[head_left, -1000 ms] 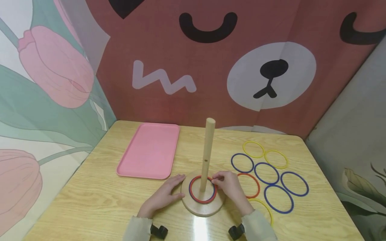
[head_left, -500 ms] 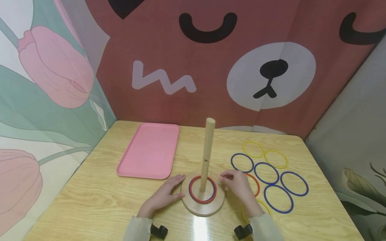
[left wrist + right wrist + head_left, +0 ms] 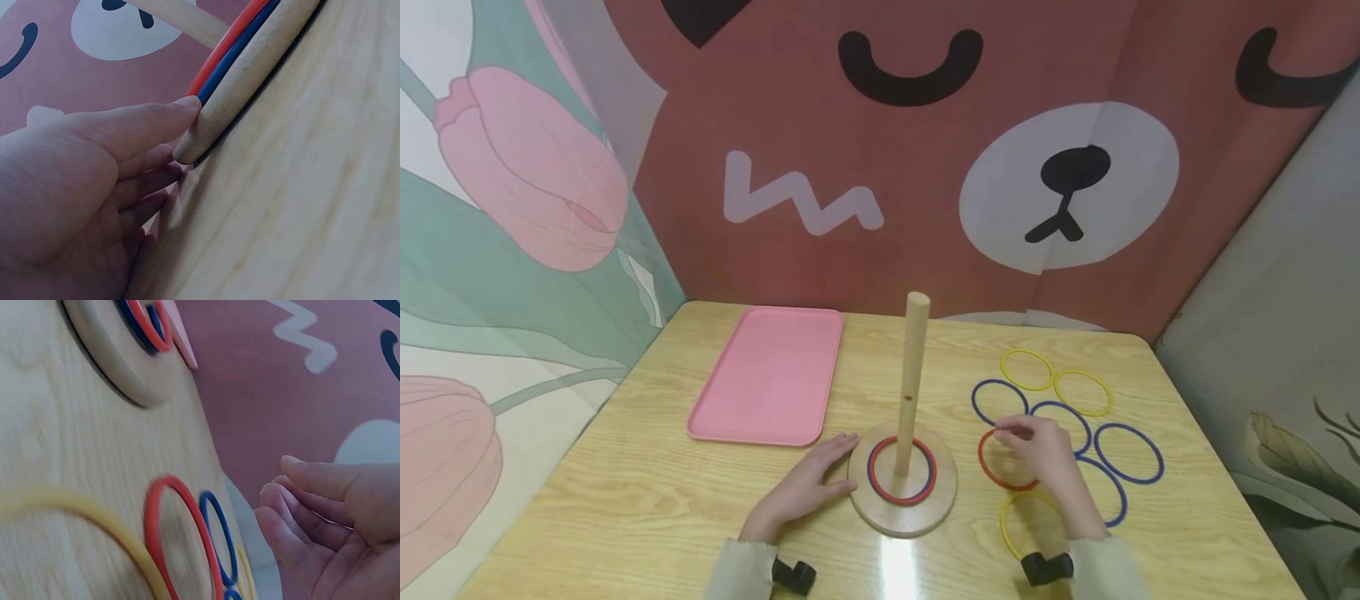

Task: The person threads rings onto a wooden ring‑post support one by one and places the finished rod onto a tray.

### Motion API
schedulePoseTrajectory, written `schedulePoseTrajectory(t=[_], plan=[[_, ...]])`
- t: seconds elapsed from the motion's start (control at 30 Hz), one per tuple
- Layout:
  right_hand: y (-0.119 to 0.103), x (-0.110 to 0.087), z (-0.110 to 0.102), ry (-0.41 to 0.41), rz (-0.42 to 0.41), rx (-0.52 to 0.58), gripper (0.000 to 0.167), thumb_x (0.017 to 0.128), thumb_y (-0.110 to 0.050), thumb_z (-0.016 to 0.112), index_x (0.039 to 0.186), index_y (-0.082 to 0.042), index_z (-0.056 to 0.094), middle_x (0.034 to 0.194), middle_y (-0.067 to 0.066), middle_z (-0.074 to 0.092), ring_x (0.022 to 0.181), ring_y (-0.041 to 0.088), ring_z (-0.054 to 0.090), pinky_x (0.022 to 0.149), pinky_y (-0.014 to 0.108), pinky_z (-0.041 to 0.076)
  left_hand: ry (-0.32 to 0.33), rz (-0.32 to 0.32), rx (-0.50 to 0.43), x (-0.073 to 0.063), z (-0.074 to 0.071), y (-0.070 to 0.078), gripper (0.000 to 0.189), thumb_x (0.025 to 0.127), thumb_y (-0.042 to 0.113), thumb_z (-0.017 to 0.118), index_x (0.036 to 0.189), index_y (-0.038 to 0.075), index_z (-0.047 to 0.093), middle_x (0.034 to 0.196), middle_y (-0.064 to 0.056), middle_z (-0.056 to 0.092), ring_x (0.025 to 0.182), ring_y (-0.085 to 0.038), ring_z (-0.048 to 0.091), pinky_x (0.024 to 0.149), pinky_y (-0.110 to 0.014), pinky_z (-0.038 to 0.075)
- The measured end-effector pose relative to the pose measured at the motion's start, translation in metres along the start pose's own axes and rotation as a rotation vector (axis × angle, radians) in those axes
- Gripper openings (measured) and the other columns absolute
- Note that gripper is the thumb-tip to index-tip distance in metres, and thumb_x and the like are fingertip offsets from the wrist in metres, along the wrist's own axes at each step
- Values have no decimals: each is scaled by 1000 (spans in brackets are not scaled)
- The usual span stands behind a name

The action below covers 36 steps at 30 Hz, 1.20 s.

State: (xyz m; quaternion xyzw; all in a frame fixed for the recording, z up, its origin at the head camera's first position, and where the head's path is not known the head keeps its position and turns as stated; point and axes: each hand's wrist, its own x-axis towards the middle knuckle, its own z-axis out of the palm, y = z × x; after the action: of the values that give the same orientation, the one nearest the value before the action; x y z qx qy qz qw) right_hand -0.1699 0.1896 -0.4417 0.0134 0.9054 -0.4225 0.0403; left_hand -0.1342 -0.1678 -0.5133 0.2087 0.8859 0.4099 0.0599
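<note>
A wooden peg (image 3: 913, 358) stands upright on a round wooden base (image 3: 943, 504). Around its foot lie a red ring (image 3: 220, 49) and a blue ring (image 3: 233, 56), the red one on top. My left hand (image 3: 805, 487) rests at the base's left side, fingers extended, with the thumb tip against its edge by the rings. My right hand (image 3: 1048, 454) holds nothing; its fingers are loosely bent above the table. In the head view it overlaps another red ring (image 3: 152, 519) and nearby blue rings. A yellow ring (image 3: 94, 509) lies partly beneath the right forearm.
A pink tray (image 3: 767, 375) lies at the back left of the wooden table (image 3: 625, 483). Several blue rings, one a far-right blue ring (image 3: 1161, 467), and two yellow rings, one a back yellow ring (image 3: 1003, 360), lie flat on the right. Printed cloth hangs behind.
My right hand has let go of the red ring around the peg and moved right, over the rings on the table. The left hand stays at the base.
</note>
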Motion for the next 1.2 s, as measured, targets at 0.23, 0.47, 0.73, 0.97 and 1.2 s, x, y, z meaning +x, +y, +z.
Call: schedulePoseTrajectory(t=[0.23,0.47,0.73,0.97,1.2], plan=[[16,-7,-20,26,38,-46,25,91,-16,67,112,-2,69,104,14,72,85,19,68,65,24,59,1,-2,-15,-1,1,1,66,90,33,66,146,6,42,153,-17,39,144,-40,30,117,-64,22],[31,-18,-35,18,60,-79,31,92,-20,66,117,-1,67,104,13,71,87,19,69,66,25,58,-5,-4,-21,-1,1,3,67,90,33,66,146,5,42,153,-17,39,144,-40,30,117,-64,21],[49,-40,-39,29,45,-183,24,87,-17,70,107,-4,72,94,7,74,79,12,68,61,18,51,-6,-10,-32,-2,4,2,67,90,35,66,146,7,42,153,-16,39,144,-40,29,117,-65,21],[61,-49,-40,10,95,-190,22,83,-12,72,104,-3,72,91,6,73,78,12,65,61,17,51,3,-5,-28,0,3,1,67,90,35,66,146,6,42,153,-17,39,144,-41,30,116,-65,21],[73,-54,-32,7,80,-229,15,84,-10,72,98,-6,74,87,2,73,76,9,63,64,19,51,4,-7,-12,-1,2,0,68,90,34,66,146,6,41,153,-17,38,144,-40,29,117,-64,21]])
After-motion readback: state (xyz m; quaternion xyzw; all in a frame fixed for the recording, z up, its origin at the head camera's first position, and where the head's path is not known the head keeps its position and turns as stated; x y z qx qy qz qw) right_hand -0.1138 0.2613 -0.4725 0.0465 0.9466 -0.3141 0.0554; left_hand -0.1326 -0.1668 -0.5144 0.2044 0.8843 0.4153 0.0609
